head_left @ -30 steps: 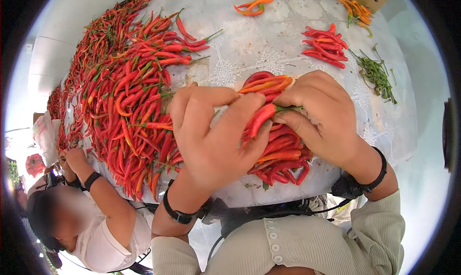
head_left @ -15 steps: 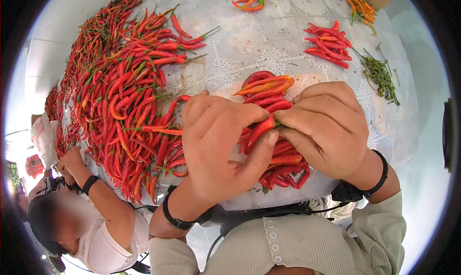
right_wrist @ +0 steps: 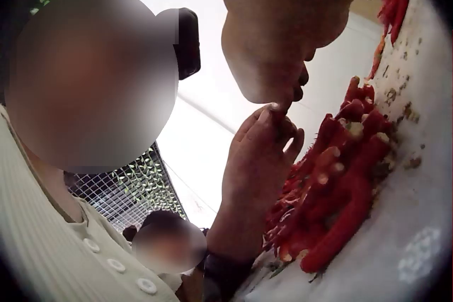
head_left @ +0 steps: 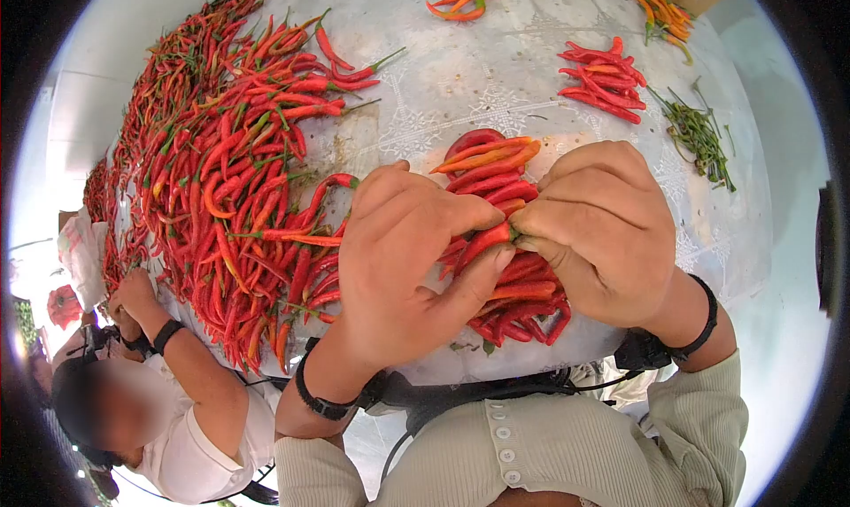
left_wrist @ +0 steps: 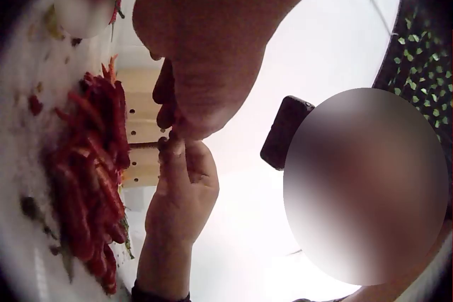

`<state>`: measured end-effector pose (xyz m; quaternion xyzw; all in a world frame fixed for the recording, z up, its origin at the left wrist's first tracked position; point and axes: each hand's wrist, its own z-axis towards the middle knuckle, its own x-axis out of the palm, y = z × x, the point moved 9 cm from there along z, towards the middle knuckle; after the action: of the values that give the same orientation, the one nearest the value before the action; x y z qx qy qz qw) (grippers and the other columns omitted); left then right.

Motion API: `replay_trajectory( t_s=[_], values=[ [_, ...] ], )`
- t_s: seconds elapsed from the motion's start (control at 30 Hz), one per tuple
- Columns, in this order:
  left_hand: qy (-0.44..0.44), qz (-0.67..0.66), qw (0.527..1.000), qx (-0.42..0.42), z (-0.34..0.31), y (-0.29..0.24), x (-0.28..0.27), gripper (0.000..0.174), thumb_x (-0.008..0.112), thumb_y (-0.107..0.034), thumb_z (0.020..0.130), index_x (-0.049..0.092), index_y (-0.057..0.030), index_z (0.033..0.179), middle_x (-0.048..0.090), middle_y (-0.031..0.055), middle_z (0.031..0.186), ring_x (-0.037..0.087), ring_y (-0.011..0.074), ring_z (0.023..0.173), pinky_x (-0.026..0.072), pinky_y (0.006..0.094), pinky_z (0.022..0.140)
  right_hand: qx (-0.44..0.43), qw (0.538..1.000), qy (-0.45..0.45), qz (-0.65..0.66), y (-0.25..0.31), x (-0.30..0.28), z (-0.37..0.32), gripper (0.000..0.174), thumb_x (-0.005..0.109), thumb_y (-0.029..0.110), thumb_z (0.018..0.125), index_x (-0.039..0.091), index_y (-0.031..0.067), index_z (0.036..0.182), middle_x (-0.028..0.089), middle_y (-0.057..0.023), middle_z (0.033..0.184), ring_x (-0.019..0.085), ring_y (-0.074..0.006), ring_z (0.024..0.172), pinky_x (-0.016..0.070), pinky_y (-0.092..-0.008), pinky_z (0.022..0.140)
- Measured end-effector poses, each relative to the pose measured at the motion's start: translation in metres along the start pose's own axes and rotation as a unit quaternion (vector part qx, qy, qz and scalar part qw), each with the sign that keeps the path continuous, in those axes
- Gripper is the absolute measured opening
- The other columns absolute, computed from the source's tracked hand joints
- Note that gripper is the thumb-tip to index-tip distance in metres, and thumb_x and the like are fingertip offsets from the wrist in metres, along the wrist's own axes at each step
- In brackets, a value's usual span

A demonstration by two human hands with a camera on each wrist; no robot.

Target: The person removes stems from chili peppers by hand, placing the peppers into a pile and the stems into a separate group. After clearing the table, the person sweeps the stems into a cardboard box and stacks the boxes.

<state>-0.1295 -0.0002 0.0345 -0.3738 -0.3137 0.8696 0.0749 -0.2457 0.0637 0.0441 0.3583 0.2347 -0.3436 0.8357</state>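
Observation:
In the head view my left hand (head_left: 398,263) holds a red chili pepper (head_left: 485,241) between thumb and forefinger. The thumb (head_left: 478,281) lies along its near side. At the pepper's green cap (head_left: 513,232), the fingertips of my right hand (head_left: 611,232) pinch the stem end, and the stem itself is hidden in them. Both hands hover above a stack of red and orange chilies (head_left: 522,317), laid side by side. From the right wrist camera, several chilies in that stack (right_wrist: 347,203) show pale, stemless ends.
A large heap of stemmed red chilies (head_left: 230,170) spreads along the left. Farther back lie a small red bunch (head_left: 606,80), orange chilies (head_left: 465,0), more orange ones (head_left: 660,11) and cut green stems (head_left: 699,135). Another person (head_left: 190,401) sits at the left edge.
A second ago the green stem stuck out past my right fingertips; now they cover it. My left hand has shifted slightly right, and its thumb has come up along the pepper.

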Motion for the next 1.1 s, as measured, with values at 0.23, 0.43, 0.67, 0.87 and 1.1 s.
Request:
replay_trajectory(
  t_s=[0.23, 0.43, 0.67, 0.87, 1.1],
  values=[
    [0.025, -0.045, 0.999, -0.005, -0.002, 0.002, 0.003, 0.025, 0.078, -0.015, 0.075, 0.067, -0.0019, 0.094, 0.064, 0.0073, 0.081, 0.057, 0.0234, 0.074, 0.0414, 0.0376, 0.080, 0.007, 0.999, 0.027, 0.030, -0.003, -0.001, 0.002, 0.017, 0.077, 0.009, 0.073, 0.069, 0.0049, 0.088, 0.062, -0.0075, 0.083, 0.059, -0.0275, 0.080, 0.0480, -0.0373, 0.072],
    [0.027, -0.178, 0.981, -0.071, -0.003, 0.011, 0.003, 0.024, 0.078, -0.008, 0.075, 0.069, -0.0043, 0.096, 0.069, 0.0065, 0.089, 0.061, 0.0243, 0.082, 0.0470, 0.0348, 0.080, 0.051, 0.977, 0.042, 0.205, -0.020, 0.003, 0.002, 0.014, 0.073, 0.010, 0.075, 0.068, 0.0061, 0.088, 0.062, -0.0071, 0.080, 0.061, -0.0280, 0.080, 0.0475, -0.0376, 0.074],
    [-0.031, -0.232, 0.960, -0.153, -0.014, 0.031, 0.001, 0.020, 0.073, -0.009, 0.085, 0.066, 0.0000, 0.101, 0.067, 0.0067, 0.093, 0.061, 0.0160, 0.090, 0.0474, 0.0307, 0.084, 0.158, 0.958, -0.030, 0.239, -0.051, -0.030, -0.002, 0.008, 0.069, 0.010, 0.088, 0.069, 0.0025, 0.093, 0.067, -0.0043, 0.088, 0.061, -0.0178, 0.084, 0.0486, -0.0332, 0.079],
    [-0.108, -0.131, 0.973, -0.157, -0.017, 0.043, -0.009, 0.021, 0.073, -0.006, 0.086, 0.062, 0.0012, 0.102, 0.066, 0.0063, 0.092, 0.061, 0.0134, 0.087, 0.0487, 0.0294, 0.084, 0.159, 0.892, -0.183, -0.380, -0.115, -0.134, -0.029, 0.015, 0.067, 0.017, 0.085, 0.072, 0.0074, 0.094, 0.071, -0.0107, 0.096, 0.065, -0.0340, 0.087, 0.0510, -0.0424, 0.080],
    [-0.075, -0.092, 0.980, -0.160, -0.012, 0.038, 0.002, 0.019, 0.074, -0.005, 0.082, 0.066, -0.0014, 0.099, 0.068, 0.0077, 0.094, 0.063, 0.0170, 0.086, 0.0483, 0.0314, 0.084, 0.387, 0.821, 0.031, -0.418, -0.179, -0.135, -0.064, 0.021, 0.066, 0.021, 0.085, 0.073, 0.0088, 0.101, 0.070, -0.0125, 0.098, 0.063, -0.0319, 0.097, 0.0493, -0.0427, 0.085]
  ],
)
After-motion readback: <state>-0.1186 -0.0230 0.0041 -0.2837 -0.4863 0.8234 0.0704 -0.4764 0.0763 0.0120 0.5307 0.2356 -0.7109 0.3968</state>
